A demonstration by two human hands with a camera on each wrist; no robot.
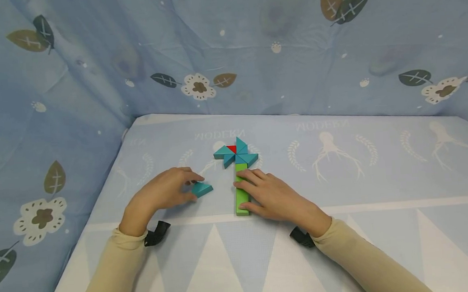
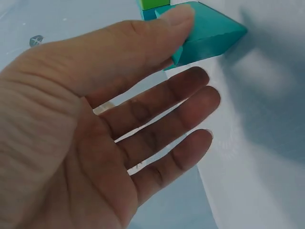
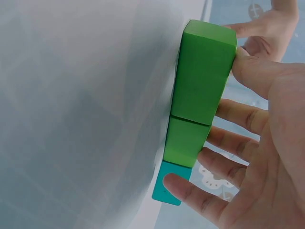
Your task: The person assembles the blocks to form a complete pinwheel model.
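Thumb and index finger of my left hand (image 1: 172, 185) pinch a teal triangular block (image 1: 201, 189), low over the table and left of the green blocks. In the left wrist view the thumb lies against this teal block, and the other fingers stretch out apart from it. My right hand (image 1: 271, 195) rests its fairly straight fingers and thumb on a column of green blocks (image 1: 242, 204). The right wrist view shows two green blocks (image 3: 202, 76) end to end. Above the column, several teal triangular blocks (image 1: 243, 158) and a red block (image 1: 232, 149) form a pinwheel shape.
A pale blue and white printed cloth (image 1: 371, 245) covers the table. Blue patterned fabric (image 1: 252, 54) rises behind it and along the left side. Black straps (image 1: 157, 233) show at both wrists.
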